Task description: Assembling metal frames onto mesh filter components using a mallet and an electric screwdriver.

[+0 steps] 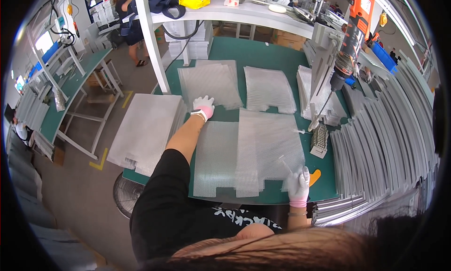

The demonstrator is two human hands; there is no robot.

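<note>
My left hand [203, 107], in a white glove with a pink cuff, reaches across the green table. Its fingers are spread over the near edge of the far left mesh sheets [211, 83]. Close to me, a translucent mesh sheet [270, 146] with a notched near edge overlaps another mesh sheet [215, 163]. My right hand [299, 186], gloved alike, is closed at the front sheet's near right corner. A thin pale line runs from its fingertips over the mesh; what the fingers hold is unclear. Beside that hand lies a curved yellow-orange object [315, 177].
More mesh stacks [268, 90] lie farther back, and a tall pale stack [143, 127] stands left. An orange and black power screwdriver [347, 54] hangs at right above a grey slotted block [319, 141]. Grey metal strips [385, 149] crowd the right. A shelf [253, 8] spans the back.
</note>
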